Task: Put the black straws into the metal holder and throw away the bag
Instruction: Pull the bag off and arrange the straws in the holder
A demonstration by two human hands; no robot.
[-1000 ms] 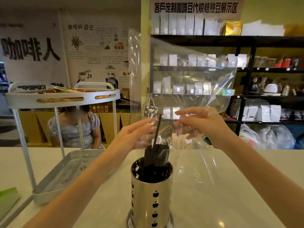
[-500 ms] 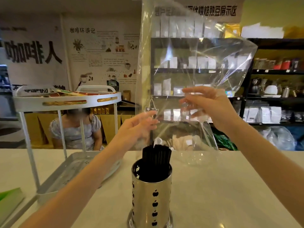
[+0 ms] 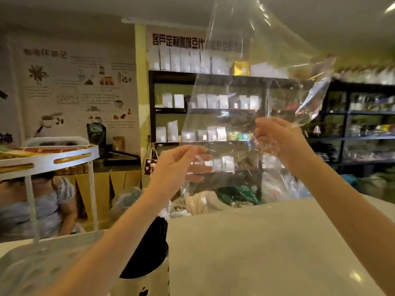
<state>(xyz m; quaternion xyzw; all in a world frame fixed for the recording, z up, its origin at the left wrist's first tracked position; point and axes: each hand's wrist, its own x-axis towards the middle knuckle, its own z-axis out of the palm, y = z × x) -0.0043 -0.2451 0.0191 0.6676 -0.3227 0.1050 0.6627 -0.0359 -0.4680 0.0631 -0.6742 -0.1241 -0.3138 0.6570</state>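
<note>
- Metal holder (image 3: 149,280) stands on the counter (image 3: 267,248), black straws (image 3: 152,244) upright inside, partly behind the left forearm.
- Left hand (image 3: 177,165) pinches the clear bag (image 3: 245,92) at its lower edge.
- Right hand (image 3: 277,138) grips the same bag, raised overhead; shelves (image 3: 171,110) behind.

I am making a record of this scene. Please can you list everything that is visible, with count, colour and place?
bag: one, clear, held up above the counter
straws: one bundle, black, standing in the holder
holder: one, metal, bottom centre
counter: one, pale, foreground
rack: one, white, left
shelves: black, back wall, holding white pouches
seated person: one, behind the rack
left hand: gripping the bag's lower edge
right hand: gripping the bag, higher
</note>
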